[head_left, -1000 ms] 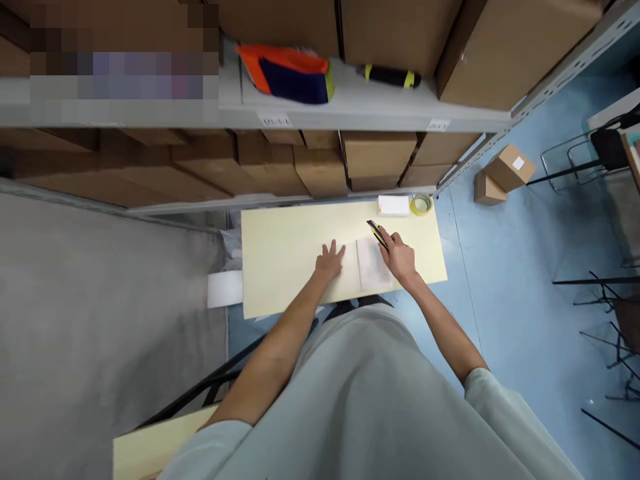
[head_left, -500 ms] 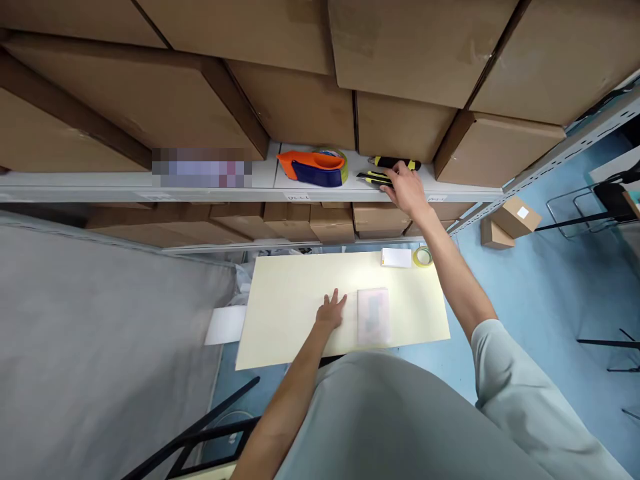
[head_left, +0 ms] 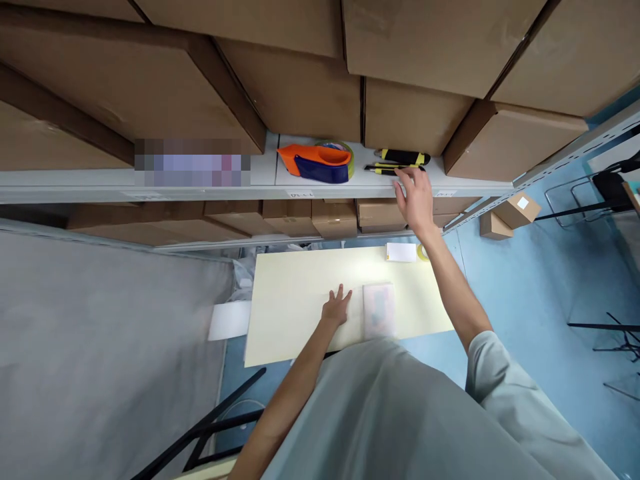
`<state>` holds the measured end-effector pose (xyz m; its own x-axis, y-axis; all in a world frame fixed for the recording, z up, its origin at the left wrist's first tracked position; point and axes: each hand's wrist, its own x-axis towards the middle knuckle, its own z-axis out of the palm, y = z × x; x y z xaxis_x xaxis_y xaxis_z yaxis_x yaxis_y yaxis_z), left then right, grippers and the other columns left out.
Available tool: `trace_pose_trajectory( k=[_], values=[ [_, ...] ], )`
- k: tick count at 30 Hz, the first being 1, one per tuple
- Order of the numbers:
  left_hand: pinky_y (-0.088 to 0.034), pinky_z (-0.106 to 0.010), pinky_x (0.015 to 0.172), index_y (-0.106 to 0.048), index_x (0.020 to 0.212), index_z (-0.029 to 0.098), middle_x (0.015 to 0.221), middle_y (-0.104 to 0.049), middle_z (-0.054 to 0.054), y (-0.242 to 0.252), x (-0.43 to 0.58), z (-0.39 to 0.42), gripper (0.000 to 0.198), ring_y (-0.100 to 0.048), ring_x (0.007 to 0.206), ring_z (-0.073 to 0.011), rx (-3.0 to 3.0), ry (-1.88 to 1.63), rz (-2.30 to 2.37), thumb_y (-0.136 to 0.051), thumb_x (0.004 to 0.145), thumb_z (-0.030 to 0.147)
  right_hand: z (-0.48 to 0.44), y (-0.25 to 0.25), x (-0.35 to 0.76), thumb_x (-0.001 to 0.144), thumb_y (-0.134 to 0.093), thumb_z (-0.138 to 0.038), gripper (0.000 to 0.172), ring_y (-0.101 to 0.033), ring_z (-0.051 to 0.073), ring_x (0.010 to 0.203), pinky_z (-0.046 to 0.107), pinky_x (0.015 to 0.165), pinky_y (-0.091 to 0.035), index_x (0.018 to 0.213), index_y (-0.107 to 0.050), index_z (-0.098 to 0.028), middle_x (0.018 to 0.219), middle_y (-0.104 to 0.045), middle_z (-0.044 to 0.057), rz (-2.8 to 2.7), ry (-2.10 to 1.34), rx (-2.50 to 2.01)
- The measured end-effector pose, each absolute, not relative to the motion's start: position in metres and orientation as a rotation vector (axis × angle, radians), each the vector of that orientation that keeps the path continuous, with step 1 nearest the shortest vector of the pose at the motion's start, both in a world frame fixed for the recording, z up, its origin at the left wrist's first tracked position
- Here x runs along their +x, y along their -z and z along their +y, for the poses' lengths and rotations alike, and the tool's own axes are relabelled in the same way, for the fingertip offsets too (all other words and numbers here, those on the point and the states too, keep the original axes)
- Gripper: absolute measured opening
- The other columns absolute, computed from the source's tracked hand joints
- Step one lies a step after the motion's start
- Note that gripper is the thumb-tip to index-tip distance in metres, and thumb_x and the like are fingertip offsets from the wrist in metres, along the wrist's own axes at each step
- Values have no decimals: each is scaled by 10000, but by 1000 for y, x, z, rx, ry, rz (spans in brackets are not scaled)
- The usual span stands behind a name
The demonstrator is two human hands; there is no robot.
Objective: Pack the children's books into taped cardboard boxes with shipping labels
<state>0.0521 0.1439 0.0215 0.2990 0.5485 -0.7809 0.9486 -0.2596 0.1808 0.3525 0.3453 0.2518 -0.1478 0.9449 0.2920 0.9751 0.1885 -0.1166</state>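
Observation:
My right hand point(head_left: 416, 200) reaches to the front of the shelf, thumb and fingers apart. Its fingertips are at the right end of a thin black-and-yellow utility knife point(head_left: 384, 171), which lies flat. Just behind that lies a thicker black-and-yellow utility knife point(head_left: 404, 157). Left of both is an orange-and-blue tape dispenser point(head_left: 320, 164) with a tape roll partly behind it. My left hand point(head_left: 337, 308) rests on the cream tabletop point(head_left: 290, 300) with fingers spread. Beside it lies a flat, pale pinkish packet point(head_left: 379, 311), its contents blurred.
Large cardboard boxes point(head_left: 300, 87) fill the shelf point(head_left: 270, 175), with more boxes point(head_left: 335, 219) below. A white box point(head_left: 401, 252) and a tape roll point(head_left: 423, 253), partly covered by my arm, are at the table's back. Black metal bars point(head_left: 220, 423) stand lower left; small cartons point(head_left: 517, 211) sit at right.
The thin knife has turned to lie more in line with the thicker one. My right fingers have loosened and drawn slightly back from it. My left hand stays on the table.

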Motion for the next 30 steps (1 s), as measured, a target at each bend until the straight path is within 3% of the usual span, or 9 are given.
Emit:
trace_pose_trajectory(
  k=[3,7,11,13,15,20,24,27,30],
  values=[
    [-551,-556,1132,-222,1762,312,1864,31,-124,-23,54,140,957,-159,1682,-484,1912,752,1327,-669,919,237,261,-189,344,1149,-349,-333,491,-563,318,1344,487,1151,-470,1557,-557,-154,1445,-589,215,-1933,-70,-1960],
    [-512,-606,1176,-233,1762,270,1865,27,-119,-18,54,129,904,-117,1677,-518,1917,626,1348,-637,955,313,120,-90,321,1053,-603,-343,513,-687,314,1207,415,1063,-538,1466,-586,-40,1296,-701,252,-1605,-711,-2418],
    [-358,-508,1333,-154,1779,265,1855,-171,-69,-12,40,113,834,-167,1706,-350,1886,338,1447,-522,1034,339,24,-36,298,991,-708,-384,596,-715,309,1167,383,999,-551,1435,-571,-11,1251,-727,258,-1245,-1063,-2667],
    [-303,-465,1363,-104,1783,232,1852,-187,-69,-12,29,104,829,-168,1711,-288,1878,199,1499,-479,1051,331,8,-25,293,980,-723,-404,601,-705,310,1178,383,1016,-536,1417,-567,-22,1221,-737,238,-1155,-1097,-2681],
    [-294,-476,1365,-177,1772,203,1840,-226,-86,-10,19,95,788,-209,1702,-287,1881,89,1508,-466,1050,325,8,-19,292,961,-746,-440,607,-682,325,1216,390,1043,-517,1389,-571,-48,1233,-731,231,-1106,-1103,-2691],
    [-454,-460,1265,-538,1610,179,1604,-615,-120,4,15,78,617,-611,1443,-311,1719,100,1301,-517,1011,323,27,-12,295,903,-788,-480,482,-627,365,1272,417,1027,-504,1211,-626,-147,1319,-685,240,-1035,-1141,-2764],
    [-396,-507,1299,-626,1530,177,1638,-578,-140,11,30,72,647,-529,1524,-375,1664,114,1250,-679,918,382,33,-13,293,903,-746,-421,283,-655,324,1151,396,955,-506,1022,-630,-193,1229,-703,201,-1067,-1165,-2715],
    [-340,-506,1330,-657,1486,203,1640,-576,-141,7,41,72,685,-486,1563,-381,1494,27,1270,-773,859,450,33,-24,291,897,-696,-374,172,-665,262,937,349,836,-504,921,-589,-241,994,-724,79,-1121,-1196,-2632],
    [-402,-479,1286,-600,1540,206,1661,-545,-168,-6,47,73,774,-515,1546,-362,1257,-70,1343,-776,873,558,33,-48,292,854,-690,-373,181,-619,214,780,314,760,-489,834,-547,-265,784,-660,-23,-1123,-1245,-2400]
  ],
)
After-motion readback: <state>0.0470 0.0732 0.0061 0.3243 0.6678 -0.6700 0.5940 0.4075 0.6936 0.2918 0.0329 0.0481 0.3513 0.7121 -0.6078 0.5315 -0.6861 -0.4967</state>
